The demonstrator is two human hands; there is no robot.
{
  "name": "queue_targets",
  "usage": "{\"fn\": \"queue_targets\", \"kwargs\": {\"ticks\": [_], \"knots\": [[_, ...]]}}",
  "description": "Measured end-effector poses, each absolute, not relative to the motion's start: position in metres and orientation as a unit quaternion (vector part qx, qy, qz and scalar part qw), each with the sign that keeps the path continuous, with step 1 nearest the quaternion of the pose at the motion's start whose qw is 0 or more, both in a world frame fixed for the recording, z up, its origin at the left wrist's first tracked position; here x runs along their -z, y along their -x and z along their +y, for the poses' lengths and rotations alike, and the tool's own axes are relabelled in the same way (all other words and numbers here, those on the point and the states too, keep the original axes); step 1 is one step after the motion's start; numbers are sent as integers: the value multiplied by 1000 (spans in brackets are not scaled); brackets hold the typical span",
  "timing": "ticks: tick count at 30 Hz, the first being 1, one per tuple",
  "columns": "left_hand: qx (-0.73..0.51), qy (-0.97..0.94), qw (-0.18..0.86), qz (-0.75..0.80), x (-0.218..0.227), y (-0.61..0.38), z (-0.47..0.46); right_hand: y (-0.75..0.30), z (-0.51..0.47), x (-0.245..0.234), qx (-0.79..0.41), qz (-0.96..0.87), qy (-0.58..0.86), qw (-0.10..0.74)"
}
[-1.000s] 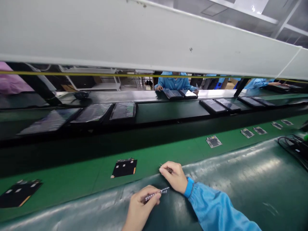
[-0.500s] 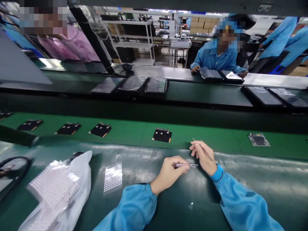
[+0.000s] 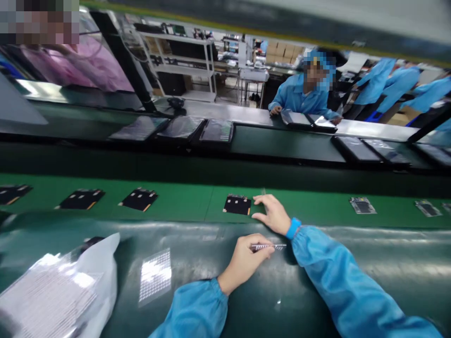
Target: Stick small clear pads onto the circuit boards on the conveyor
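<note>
My left hand (image 3: 244, 260) rests on the green mat, pinching a narrow metal strip with a row of small pale pieces (image 3: 268, 247). My right hand (image 3: 272, 215), with a blue wristband (image 3: 293, 228), lies at the belt's near edge. Its fingertips are right beside a black-covered circuit board (image 3: 237, 205). A thin tweezer tip (image 3: 263, 191) shows above that hand, and the rest of the tweezers is hidden by the fingers.
Several boards lie along the green conveyor belt (image 3: 183, 206). A white plastic bag of label sheets (image 3: 59, 286) and a clear label sheet (image 3: 155, 277) lie on the mat. Across the line, a co-worker (image 3: 303, 94) handles dark panels on a raised shelf (image 3: 285, 145).
The view has tilted down since one second ago, bringing the bag and label sheet in. My right hand has moved forward to the black board. My left hand still holds the strip.
</note>
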State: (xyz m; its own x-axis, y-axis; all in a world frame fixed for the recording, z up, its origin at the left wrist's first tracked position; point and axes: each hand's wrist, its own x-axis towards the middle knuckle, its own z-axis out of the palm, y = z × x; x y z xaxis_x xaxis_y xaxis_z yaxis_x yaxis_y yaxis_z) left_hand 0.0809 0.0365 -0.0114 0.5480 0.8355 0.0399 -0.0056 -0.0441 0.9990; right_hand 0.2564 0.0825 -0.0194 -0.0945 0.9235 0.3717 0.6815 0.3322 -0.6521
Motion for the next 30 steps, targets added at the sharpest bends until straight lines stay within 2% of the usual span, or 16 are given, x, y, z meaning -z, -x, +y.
{"fn": "queue_targets", "kwargs": {"ticks": [4,7,13,17,19,22,26,28,30], "knots": [[-347,-639,605,326,18,-80,40,-248,107,19,-125,-777,545,290],[-347,-642,607,315,21,-81,42,-246,109,22,-115,-781,548,276],[-359,-657,584,315,26,-79,44,-260,101,14,-128,-769,548,305],[-361,-664,576,312,28,-78,44,-300,85,-12,-122,-748,533,376],[-363,-664,576,310,28,-78,44,-328,72,-29,-102,-743,538,385],[-365,-661,579,307,28,-78,45,-363,59,-52,-52,-752,565,336],[-363,-669,572,306,26,-78,47,-364,65,-66,3,-790,580,197],[-359,-679,563,305,25,-78,48,-347,78,-64,-9,-811,566,147],[-356,-685,557,305,23,-78,48,-329,90,-57,-48,-823,545,150]]}}
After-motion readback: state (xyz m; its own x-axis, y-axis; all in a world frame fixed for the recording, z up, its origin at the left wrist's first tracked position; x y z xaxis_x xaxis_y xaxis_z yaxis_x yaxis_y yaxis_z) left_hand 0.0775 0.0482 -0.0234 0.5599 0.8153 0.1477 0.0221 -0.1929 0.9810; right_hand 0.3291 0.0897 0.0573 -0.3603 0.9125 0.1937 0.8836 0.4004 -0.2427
